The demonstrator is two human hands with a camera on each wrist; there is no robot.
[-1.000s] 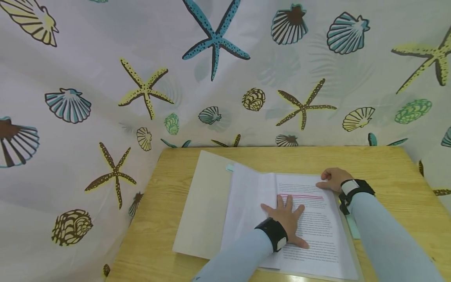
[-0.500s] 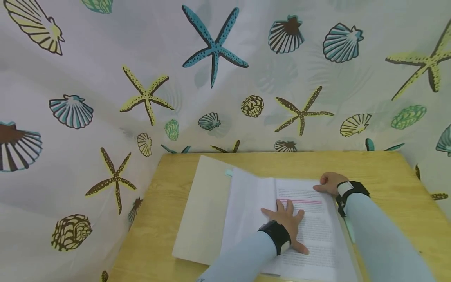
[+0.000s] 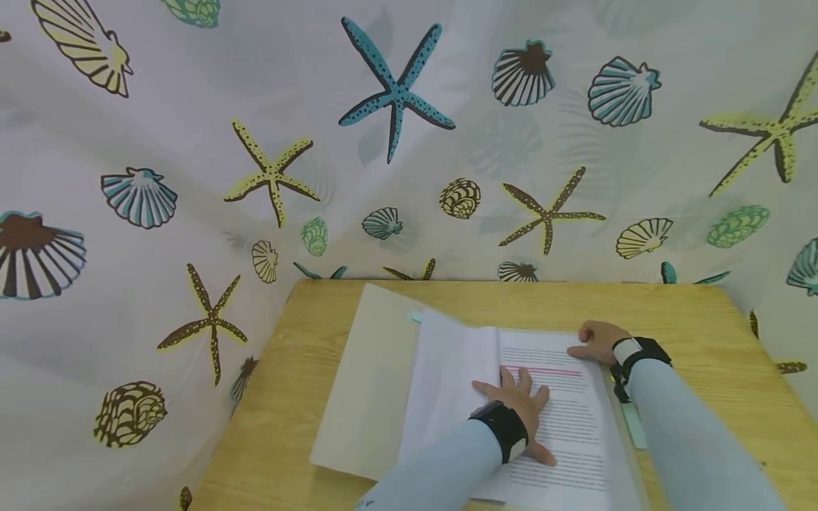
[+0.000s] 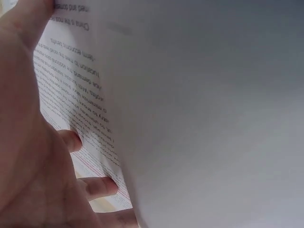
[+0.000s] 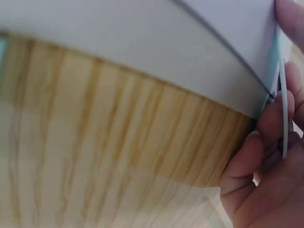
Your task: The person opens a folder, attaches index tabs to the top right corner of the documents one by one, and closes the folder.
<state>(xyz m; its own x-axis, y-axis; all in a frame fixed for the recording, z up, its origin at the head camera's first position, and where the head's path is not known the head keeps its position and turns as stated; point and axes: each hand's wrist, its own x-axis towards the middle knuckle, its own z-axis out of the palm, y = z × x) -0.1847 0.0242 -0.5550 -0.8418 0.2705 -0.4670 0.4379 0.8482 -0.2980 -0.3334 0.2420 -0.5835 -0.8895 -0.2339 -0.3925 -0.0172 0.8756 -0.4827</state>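
A beige folder (image 3: pixel 364 390) lies spread on the wooden table with white sheets on it. On its right side is a printed page (image 3: pixel 571 440) with a pink line (image 3: pixel 556 372) near the top. My left hand (image 3: pixel 520 411) rests on that page with fingers spread; in the left wrist view a raised sheet (image 4: pixel 204 104) stands beside the palm. At the page's upper right corner, my right hand (image 3: pixel 602 342) pinches the edge, thumb on top and fingers curled beneath. The right wrist view shows a thin pale edge (image 5: pixel 284 109) between thumb and fingers.
A pale teal tab (image 3: pixel 415 316) sticks out at the folder's upper left, and a teal strip (image 3: pixel 633 426) lies along its right side. Behind the wooden table (image 3: pixel 511 301) hangs a curtain (image 3: pixel 396 191) printed with shells and starfish.
The head view has tilted up slightly, so the whole scene sits lower. Both hands keep their places on the page.
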